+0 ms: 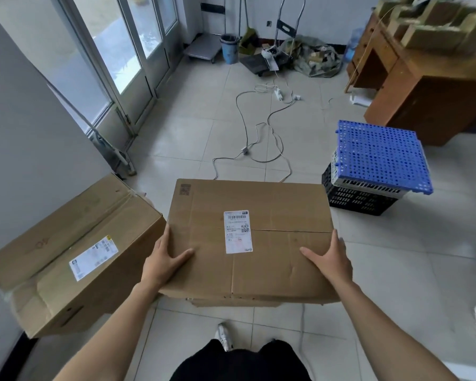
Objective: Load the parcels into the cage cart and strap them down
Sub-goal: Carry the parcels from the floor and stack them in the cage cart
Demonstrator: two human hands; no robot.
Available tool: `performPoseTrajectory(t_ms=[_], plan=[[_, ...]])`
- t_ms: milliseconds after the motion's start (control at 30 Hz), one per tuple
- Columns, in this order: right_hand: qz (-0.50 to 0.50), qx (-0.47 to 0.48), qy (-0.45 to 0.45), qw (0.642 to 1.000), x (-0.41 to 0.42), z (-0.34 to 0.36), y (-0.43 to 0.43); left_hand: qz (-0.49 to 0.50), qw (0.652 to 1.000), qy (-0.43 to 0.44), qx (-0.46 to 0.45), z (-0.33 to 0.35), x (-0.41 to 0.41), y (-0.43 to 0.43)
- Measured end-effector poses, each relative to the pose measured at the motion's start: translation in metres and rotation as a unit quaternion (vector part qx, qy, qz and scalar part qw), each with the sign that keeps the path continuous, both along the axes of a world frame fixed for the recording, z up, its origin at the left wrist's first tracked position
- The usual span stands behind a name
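- I see a plain brown cardboard parcel [259, 243] with a white shipping label [238, 231] printed in black barcodes and a faint red mark.
- A second brown parcel [72, 257] beside it carries a white label with a yellow corner.
- The perforated panel [379, 155] is bright blue, dotted with round holes, over a slotted black crate [360, 200].
- The floor [396, 257] is pale grey tile with darker grout lines.
- The bin [229, 49] is blue.
- The wooden surface [437, 105] is orange-brown.
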State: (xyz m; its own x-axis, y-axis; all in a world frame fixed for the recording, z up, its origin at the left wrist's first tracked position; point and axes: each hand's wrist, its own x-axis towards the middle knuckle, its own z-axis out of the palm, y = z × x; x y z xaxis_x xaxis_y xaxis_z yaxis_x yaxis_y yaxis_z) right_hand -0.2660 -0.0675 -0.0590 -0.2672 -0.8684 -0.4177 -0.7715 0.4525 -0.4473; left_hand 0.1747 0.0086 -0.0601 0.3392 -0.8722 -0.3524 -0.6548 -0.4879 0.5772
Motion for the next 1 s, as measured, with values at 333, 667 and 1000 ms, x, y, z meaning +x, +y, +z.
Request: performPoseTrajectory(t_ms=[333,667,1000], plan=[[-0.021,0.004,-0.06,0.998,-0.008,0.0,-0.006,0.103,0.985,0.137,0.025,-0.006,0.005,-0.002],[0.02,0.016,-0.114,0.993,-0.024,0.012,-0.024,0.175,0.974,0.142,0.004,0.023,-0.026,0.047],[0.182,-0.024,-0.104,0.977,-0.007,0.059,-0.054,0.306,0.945,0.102,-0.058,0.062,-0.057,0.137]])
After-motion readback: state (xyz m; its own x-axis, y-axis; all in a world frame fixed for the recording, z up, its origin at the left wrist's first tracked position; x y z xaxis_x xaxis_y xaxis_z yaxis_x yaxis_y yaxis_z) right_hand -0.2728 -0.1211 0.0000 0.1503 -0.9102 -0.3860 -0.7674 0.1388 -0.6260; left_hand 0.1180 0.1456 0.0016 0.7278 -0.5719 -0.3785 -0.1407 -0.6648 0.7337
